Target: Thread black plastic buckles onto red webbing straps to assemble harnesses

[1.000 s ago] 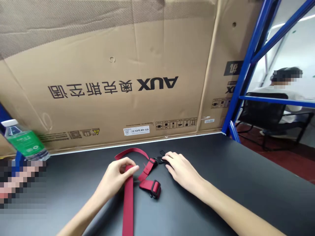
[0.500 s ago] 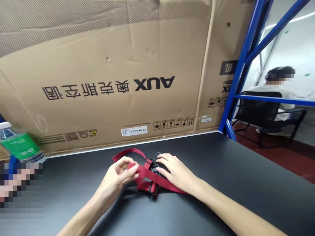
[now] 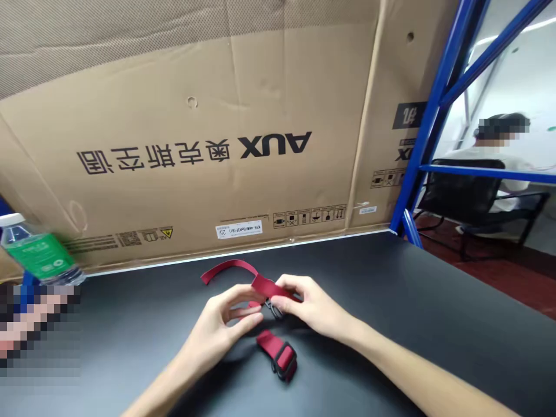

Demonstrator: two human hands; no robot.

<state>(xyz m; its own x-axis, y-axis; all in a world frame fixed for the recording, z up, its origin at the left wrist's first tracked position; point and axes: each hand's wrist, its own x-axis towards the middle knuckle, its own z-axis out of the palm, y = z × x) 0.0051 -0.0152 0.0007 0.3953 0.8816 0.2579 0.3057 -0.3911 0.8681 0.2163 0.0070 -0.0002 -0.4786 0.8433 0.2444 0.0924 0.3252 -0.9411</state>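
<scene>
Pinching the red strap (image 3: 268,286) between thumb and forefinger, the right hand (image 3: 316,304) holds it just above the tabletop (image 3: 347,370). The strap runs leftward out of those fingers toward the left hand (image 3: 217,324), whose fingers are curved and parted, with a gap between thumb and forefinger; I cannot tell whether they grip the webbing. Between the two sets of fingertips, just under the held stretch of strap, sits a black clip (image 3: 274,309), partly hidden.

Beyond the left fingers, a narrow red tail (image 3: 232,264) curves away to the left. On the near side of both hands, just below the left thumb, a short red webbing piece (image 3: 270,343) ends in a black buckle (image 3: 280,354), well clear of any finger.

Farther off, past the fingertips, stands a cardboard box (image 3: 260,87) with upside-down AUX lettering. Well to the left of the left hand is a green-labelled bottle (image 3: 41,256), tilted. Far right of the right fingers, past a blue frame (image 3: 425,133), a person in white sits in a black chair (image 3: 460,188).
</scene>
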